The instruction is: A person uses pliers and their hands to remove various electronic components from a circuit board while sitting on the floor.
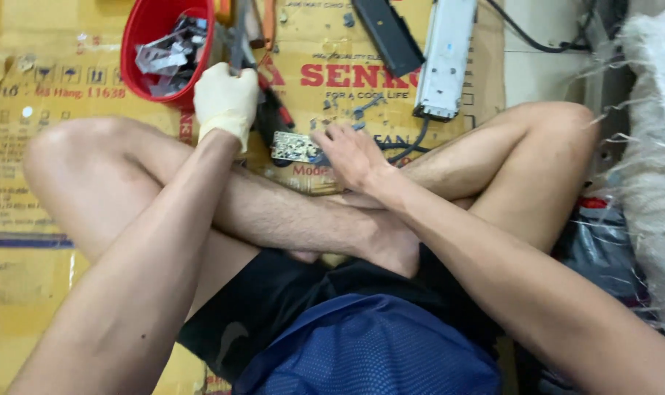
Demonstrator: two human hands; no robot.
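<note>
The gloved left hand [226, 99] is closed around a dark tool [238, 36], and the bare right hand [350, 153] presses open fingers beside the small circuit board [294, 147] on the cardboard floor [54, 95]; the board looks thin, light, stiff and easy to crack, so hold it by its edges.

one red bucket [146, 29], two hands [226, 99], one circuit board [294, 147]

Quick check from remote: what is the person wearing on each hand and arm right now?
The left hand wears a cream, rubbery-looking glove that ends at the wrist. The right hand is bare, with no glove. Both forearms are uncovered: no sleeves, watch or bands show on either arm in the head view.
</note>
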